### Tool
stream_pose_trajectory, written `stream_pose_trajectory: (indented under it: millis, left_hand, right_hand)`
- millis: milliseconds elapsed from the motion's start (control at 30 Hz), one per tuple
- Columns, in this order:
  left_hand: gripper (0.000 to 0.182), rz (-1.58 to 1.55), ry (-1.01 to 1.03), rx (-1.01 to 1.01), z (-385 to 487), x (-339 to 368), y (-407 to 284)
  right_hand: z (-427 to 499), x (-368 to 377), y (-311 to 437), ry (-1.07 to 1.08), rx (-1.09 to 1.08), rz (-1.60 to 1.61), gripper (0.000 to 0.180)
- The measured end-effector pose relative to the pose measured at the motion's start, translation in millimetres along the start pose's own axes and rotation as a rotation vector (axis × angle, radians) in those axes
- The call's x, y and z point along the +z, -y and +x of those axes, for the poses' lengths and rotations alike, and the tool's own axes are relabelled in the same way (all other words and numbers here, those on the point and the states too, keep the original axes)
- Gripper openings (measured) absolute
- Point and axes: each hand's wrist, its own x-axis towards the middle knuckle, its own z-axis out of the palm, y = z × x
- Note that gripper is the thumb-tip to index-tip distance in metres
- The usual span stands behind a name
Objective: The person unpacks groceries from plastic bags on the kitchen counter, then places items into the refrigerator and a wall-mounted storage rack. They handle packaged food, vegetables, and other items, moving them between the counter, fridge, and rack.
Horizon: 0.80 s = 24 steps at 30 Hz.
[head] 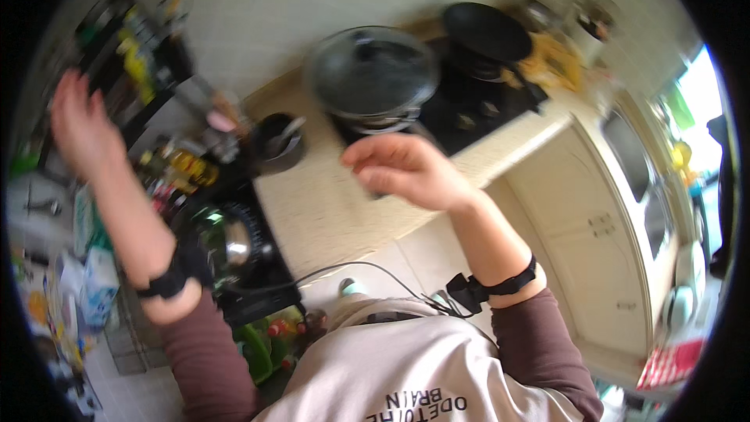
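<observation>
My left hand (88, 123), blurred, is raised at the left beside a black rack (158, 99) holding bottles and packets. Its fingers are partly spread, and nothing shows in it. My right hand (410, 173) is in front of a dark pot (381, 120) with a domed glass lid (375, 70). Its fingers are loosely curled; a dark tip, perhaps of a handle, shows below the thumb. Whether that hand grips it is hidden. To the pot's left, a small dark saucepan (275, 155) with a utensil inside stands on the countertop (316, 205).
A black wok (486, 32) sits on the gas hob (469, 117). Sauce bottles (190, 167) crowd the left corner above a black appliance (263, 281) with a glass or shiny bowl (228, 240). A dark cable (351, 264) runs across my front between the wrist straps. A sink (627, 146) lies right.
</observation>
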Motion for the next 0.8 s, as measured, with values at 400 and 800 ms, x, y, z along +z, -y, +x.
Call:
stream_pose_trajectory:
  millis: [400, 800]
  left_hand:
    - [0.018, -0.424, 1.332, -0.368, -434, 283, -67]
    - [0.066, 0.110, 1.027, -0.701, -632, 646, 112]
  right_hand:
    - [-282, -196, 6, -0.612, 0.279, -0.128, 0.029]
    - [-404, -377, 2, -1.039, 0.518, -0.258, 0.029]
